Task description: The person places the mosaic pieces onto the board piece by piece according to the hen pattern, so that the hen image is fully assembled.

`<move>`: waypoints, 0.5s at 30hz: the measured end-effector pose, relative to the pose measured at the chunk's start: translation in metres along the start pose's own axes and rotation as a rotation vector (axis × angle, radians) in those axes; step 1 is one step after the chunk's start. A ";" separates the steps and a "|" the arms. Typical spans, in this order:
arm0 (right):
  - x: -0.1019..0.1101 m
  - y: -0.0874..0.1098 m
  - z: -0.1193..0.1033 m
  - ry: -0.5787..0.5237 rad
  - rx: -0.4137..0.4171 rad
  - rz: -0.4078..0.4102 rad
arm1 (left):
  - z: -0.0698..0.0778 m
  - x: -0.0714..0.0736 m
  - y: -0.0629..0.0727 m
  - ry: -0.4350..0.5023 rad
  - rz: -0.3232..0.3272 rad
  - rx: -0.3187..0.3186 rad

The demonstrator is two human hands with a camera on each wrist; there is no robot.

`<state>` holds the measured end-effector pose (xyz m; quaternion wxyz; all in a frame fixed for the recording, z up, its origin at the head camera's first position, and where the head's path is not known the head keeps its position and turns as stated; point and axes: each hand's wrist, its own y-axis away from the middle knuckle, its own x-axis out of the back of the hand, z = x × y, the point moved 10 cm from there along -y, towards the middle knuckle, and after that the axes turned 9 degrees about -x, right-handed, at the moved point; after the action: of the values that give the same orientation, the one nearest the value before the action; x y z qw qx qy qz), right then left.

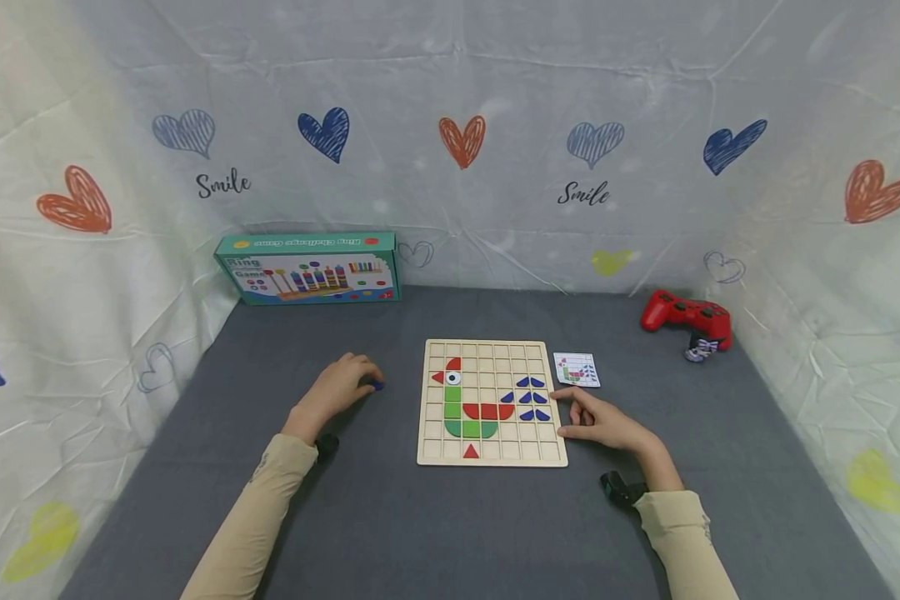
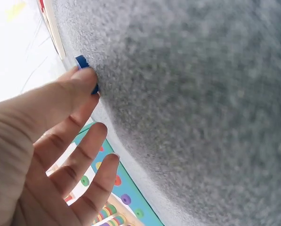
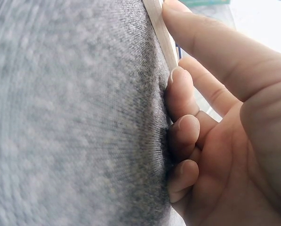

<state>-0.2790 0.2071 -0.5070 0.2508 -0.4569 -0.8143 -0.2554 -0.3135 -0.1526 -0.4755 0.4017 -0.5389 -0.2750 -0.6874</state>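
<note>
Between thumb and index finger, my left hand pinches a small blue piece, just above the cloth left of the board; the fingers partly hide its shape. The square wooden grid board bears a bird-like pattern. It has a red-and-green body, a white eye piece, a red triangle below and several blue pieces on the right side. My right hand touches the board's right edge with thumb and extended index finger. Its other fingers are curled in near the cloth.
Beyond the board's upper right corner lies a pattern card. A red game controller stands at the back right with a small dark object in front. A green Ring Challenge Game box stands at the back left.
</note>
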 end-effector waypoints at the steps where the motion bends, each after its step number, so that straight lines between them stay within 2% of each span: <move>1: 0.000 0.000 0.000 0.003 0.002 0.003 | 0.001 0.000 0.000 -0.003 -0.006 0.002; 3: -0.001 -0.003 0.008 0.003 0.015 0.012 | 0.003 -0.002 -0.001 -0.013 -0.019 0.001; 7: -0.001 -0.003 0.009 -0.016 0.022 0.008 | 0.009 -0.005 -0.003 -0.021 -0.026 -0.005; 15: -0.002 -0.003 0.009 -0.011 0.003 0.003 | 0.031 -0.007 -0.006 -0.015 0.031 -0.056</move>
<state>-0.2824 0.2109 -0.5157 0.2473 -0.4591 -0.8154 -0.2513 -0.3017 -0.1228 -0.4740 0.3947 -0.5595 -0.2503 -0.6845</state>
